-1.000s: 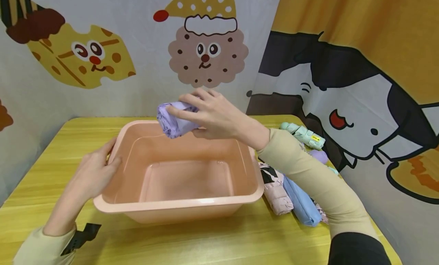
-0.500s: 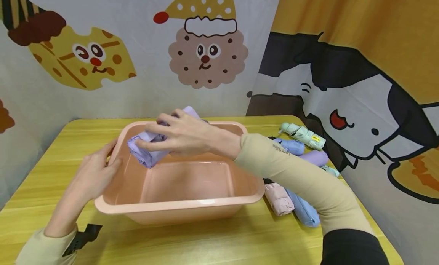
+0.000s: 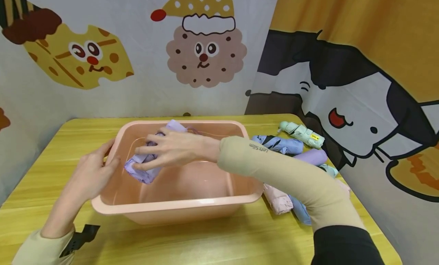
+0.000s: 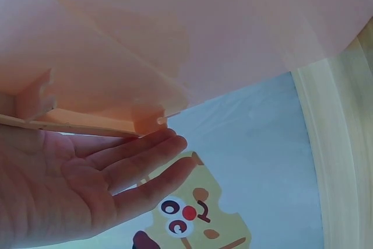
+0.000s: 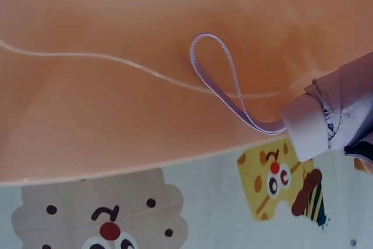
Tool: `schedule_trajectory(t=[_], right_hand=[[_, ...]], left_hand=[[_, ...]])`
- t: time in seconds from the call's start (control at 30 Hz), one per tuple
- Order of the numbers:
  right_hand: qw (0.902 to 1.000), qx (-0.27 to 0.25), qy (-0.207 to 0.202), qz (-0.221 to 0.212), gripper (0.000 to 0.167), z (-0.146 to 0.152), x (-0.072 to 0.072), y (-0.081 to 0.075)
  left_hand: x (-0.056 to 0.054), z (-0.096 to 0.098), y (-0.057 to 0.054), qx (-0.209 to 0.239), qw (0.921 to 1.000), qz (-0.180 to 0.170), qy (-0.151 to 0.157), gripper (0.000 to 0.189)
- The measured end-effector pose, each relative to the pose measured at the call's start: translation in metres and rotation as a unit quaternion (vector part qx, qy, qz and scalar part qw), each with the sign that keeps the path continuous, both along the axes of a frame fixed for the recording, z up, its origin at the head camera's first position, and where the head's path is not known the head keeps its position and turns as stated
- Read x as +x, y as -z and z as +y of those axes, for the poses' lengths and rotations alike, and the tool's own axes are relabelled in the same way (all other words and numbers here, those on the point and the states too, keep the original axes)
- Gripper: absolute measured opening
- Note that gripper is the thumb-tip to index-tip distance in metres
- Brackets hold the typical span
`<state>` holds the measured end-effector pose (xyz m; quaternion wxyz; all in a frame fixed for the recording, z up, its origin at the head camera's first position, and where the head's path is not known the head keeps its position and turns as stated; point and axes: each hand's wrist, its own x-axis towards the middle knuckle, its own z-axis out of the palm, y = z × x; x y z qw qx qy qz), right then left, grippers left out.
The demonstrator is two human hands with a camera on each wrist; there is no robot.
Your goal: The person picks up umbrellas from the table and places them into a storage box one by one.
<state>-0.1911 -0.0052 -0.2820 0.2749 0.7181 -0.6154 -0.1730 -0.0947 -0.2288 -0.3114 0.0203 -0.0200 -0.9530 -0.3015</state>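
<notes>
In the head view, my right hand (image 3: 171,149) holds a folded light purple umbrella (image 3: 142,173) inside the left part of a peach plastic basin (image 3: 178,206). The umbrella lies slanted, one end toward the back wall of the basin, its middle hidden by my fingers. The right wrist view shows its pale handle end (image 5: 306,129) and a looped wrist cord (image 5: 213,80). My left hand (image 3: 90,171) holds the basin's left rim, thumb over the top. In the left wrist view, the fingers (image 4: 140,167) stretch out under the rim.
Several folded umbrellas lie right of the basin: a mint one (image 3: 302,133), a blue patterned one (image 3: 281,144), a purple one (image 3: 312,157) and a pink one (image 3: 277,198). My right forearm covers part of the pile. Cartoon-printed cloth (image 3: 147,97) hangs behind the wooden table (image 3: 192,244).
My right hand has carried the purple umbrella left and down, from above the basin's back rim into its left side. The left hand stays at the rim.
</notes>
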Motion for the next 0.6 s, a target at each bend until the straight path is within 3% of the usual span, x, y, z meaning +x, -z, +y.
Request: schedule_trajectory(t=[0.33,0.6], right_hand=[[0.9938,0.084,-0.069,-0.022,0.044,-0.018,0.001,0.023],[0.9862,0.139,-0.078,-0.044,0.042,-0.028,-0.001,0.038]], left_hand=[[0.001,0.0,-0.001,-0.003,1.0,0.003,-0.004,0.061],[0.001,0.0,0.0,0.0,1.0,-0.004,-0.005,0.062]])
